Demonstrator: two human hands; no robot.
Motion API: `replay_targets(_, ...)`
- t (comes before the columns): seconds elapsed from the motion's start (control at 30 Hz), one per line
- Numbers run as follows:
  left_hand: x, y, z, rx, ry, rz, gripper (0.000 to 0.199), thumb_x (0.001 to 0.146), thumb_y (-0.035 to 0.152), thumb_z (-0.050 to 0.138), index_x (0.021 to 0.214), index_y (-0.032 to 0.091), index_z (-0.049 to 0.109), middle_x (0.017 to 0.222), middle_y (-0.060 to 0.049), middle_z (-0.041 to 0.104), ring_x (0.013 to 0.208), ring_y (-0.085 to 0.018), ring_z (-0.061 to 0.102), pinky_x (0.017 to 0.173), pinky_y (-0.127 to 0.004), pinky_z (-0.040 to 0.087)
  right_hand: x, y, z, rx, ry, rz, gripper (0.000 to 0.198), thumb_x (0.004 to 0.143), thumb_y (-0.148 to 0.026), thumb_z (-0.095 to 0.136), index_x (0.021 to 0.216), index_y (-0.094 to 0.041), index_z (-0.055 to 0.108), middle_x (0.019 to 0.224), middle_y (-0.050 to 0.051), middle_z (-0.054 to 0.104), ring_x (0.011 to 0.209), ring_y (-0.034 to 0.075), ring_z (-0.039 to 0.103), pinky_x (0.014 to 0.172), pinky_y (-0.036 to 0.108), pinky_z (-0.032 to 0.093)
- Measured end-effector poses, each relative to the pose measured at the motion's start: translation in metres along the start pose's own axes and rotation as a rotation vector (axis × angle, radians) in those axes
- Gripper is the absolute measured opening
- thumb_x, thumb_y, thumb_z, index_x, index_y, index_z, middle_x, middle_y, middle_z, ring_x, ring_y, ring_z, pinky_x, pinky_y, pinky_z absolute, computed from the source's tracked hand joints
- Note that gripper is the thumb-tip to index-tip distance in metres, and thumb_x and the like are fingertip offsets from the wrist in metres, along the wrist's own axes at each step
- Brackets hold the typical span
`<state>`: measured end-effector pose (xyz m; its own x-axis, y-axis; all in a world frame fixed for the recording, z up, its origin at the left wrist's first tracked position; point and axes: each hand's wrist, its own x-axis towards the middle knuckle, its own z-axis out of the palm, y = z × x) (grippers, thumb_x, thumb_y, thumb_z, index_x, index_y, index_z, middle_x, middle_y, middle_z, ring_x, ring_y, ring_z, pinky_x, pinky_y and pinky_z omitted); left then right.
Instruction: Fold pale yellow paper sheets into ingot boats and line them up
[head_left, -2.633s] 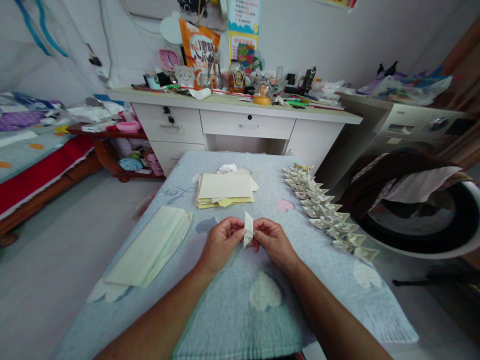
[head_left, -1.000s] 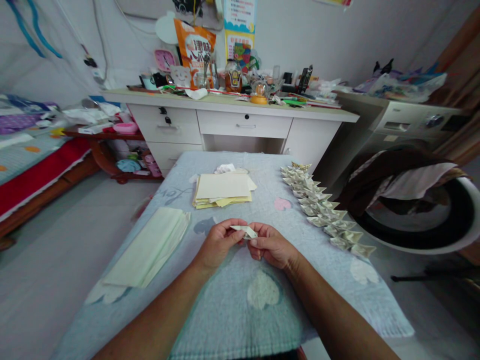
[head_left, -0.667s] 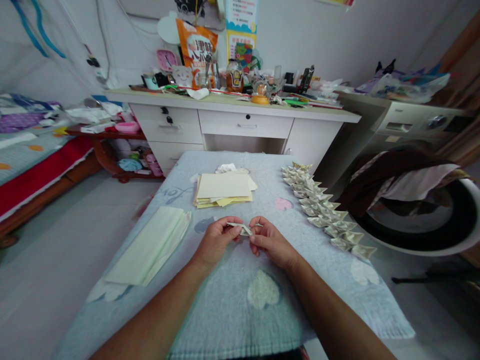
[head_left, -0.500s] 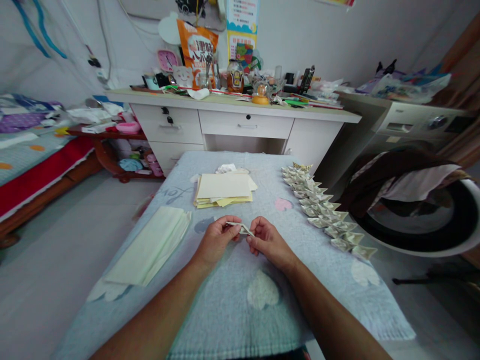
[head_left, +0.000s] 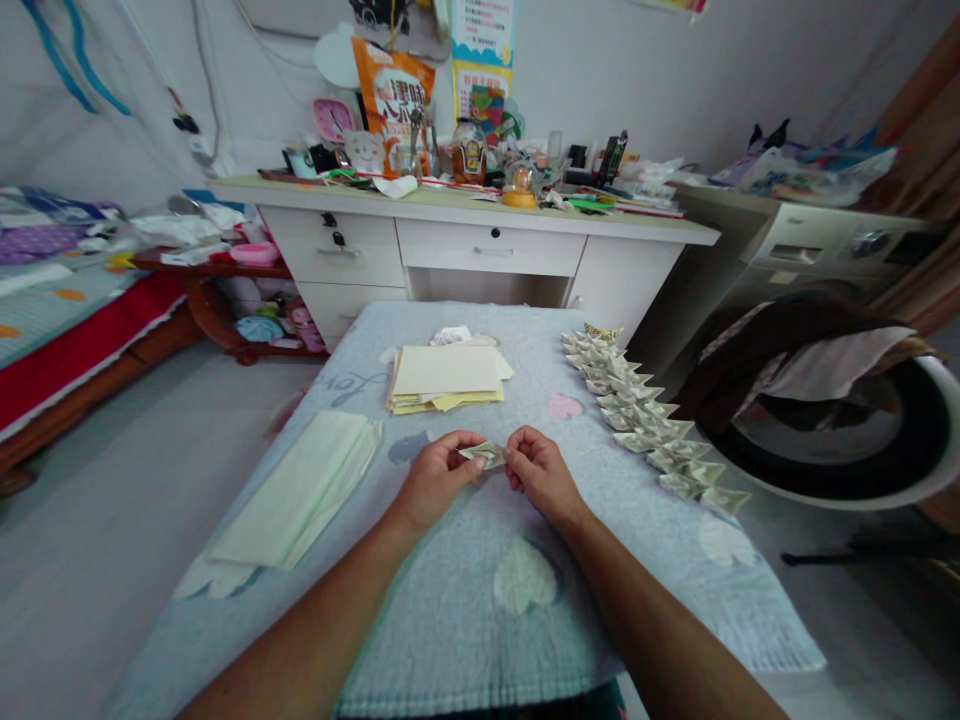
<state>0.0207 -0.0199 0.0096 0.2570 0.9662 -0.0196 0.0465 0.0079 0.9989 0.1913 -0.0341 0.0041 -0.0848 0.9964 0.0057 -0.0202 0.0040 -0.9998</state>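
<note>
A small folded paper boat (head_left: 484, 455) of pale printed paper is held between my two hands above the cloth-covered table (head_left: 442, 620). My left hand (head_left: 441, 472) pinches its left end, thumb in front and fingers behind. At its right tip, my right hand (head_left: 541, 470) grips with thumb and forefinger, the other fingers curled in. Beyond the hands lies a stack of cream and yellow paper sheets (head_left: 448, 371). Folded pale green sheets (head_left: 300, 492) lie left of my left arm. Several finished-looking paper boats (head_left: 637, 415) stand in rows along the table's right side.
Crumpled white paper (head_left: 451, 336) sits behind the stack. A white desk (head_left: 487, 245) crowded with jars and packets stands beyond the table. To the right, a washing machine (head_left: 817, 250) has its round door open with clothes hanging out. A bed (head_left: 82, 330) is at the left.
The folded paper has turned and spread wider, showing its inside. My right hand has shifted slightly up and right, now pinching the paper's right tip.
</note>
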Motion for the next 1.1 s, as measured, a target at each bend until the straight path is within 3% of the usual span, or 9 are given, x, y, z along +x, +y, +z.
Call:
replay_targets(0.37,0.001,0.004,0.002,-0.191,-0.001,-0.051,0.028,0.071,0.030,0.073,0.095,0.016,0.067,0.080,-0.005,0.069,0.066,-0.014,0.058,0.063,-0.026,0.045,-0.001,0.005,-0.001,-0.119,0.055,-0.115,0.020,0.082,-0.036,0.058,0.074,-0.020,0.050,0.055,-0.006,0.046,0.048,0.008,0.040,0.047,0.020,0.030)
replay_targets(0.47,-0.001,0.007,0.002,-0.217,0.004,-0.059,0.028,0.073,0.031,0.072,0.096,0.016,0.067,0.070,-0.003,0.066,0.062,-0.012,0.056,0.062,-0.025,0.044,-0.002,0.004,0.000,-0.160,0.043,-0.117,0.018,0.084,-0.034,0.056,0.075,-0.020,0.050,0.056,-0.006,0.044,0.050,0.009,0.039,0.048,0.021,0.030)
replay_targets(0.6,-0.001,0.006,0.002,-0.222,-0.006,-0.046,0.027,0.073,0.031,0.072,0.095,0.016,0.067,0.065,-0.001,0.063,0.059,-0.012,0.054,0.060,-0.024,0.042,-0.004,-0.001,0.001,-0.262,0.070,-0.263,0.007,0.081,-0.025,0.058,0.083,-0.020,0.053,0.077,-0.001,0.050,0.065,0.011,0.046,0.055,0.022,0.036)
replay_targets(0.67,0.001,0.003,0.002,-0.211,-0.005,-0.041,0.027,0.073,0.032,0.072,0.094,0.016,0.067,0.067,-0.001,0.063,0.058,-0.011,0.054,0.059,-0.024,0.041,-0.004,-0.005,0.001,-0.316,0.060,-0.357,0.010,0.079,-0.019,0.059,0.087,-0.021,0.056,0.092,0.003,0.049,0.081,0.014,0.049,0.061,0.023,0.041)
replay_targets(0.77,0.002,-0.001,0.002,-0.171,-0.005,-0.030,0.027,0.074,0.033,0.071,0.094,0.016,0.067,0.071,-0.001,0.063,0.059,-0.011,0.053,0.058,-0.023,0.041,-0.005,-0.007,0.002,-0.376,0.016,-0.410,0.014,0.076,-0.014,0.061,0.088,-0.021,0.060,0.098,0.004,0.047,0.092,0.017,0.049,0.068,0.025,0.043)
replay_targets(0.93,0.002,0.000,0.001,-0.135,0.001,-0.029,0.028,0.071,0.029,0.073,0.095,0.016,0.066,0.072,0.000,0.062,0.064,-0.012,0.056,0.061,-0.024,0.043,-0.004,-0.005,0.001,-0.416,0.020,-0.396,0.013,0.077,-0.015,0.063,0.088,-0.022,0.063,0.096,0.004,0.048,0.086,0.016,0.050,0.065,0.025,0.043)
replay_targets(1.1,0.000,0.005,0.002,-0.231,0.047,-0.050,0.034,0.067,0.026,0.076,0.096,0.017,0.061,0.073,0.002,0.059,0.064,-0.010,0.057,0.063,-0.024,0.044,-0.004,-0.002,0.003,-0.354,0.000,-0.383,0.010,0.080,-0.017,0.061,0.089,-0.022,0.060,0.089,0.002,0.050,0.072,0.012,0.050,0.061,0.024,0.041)
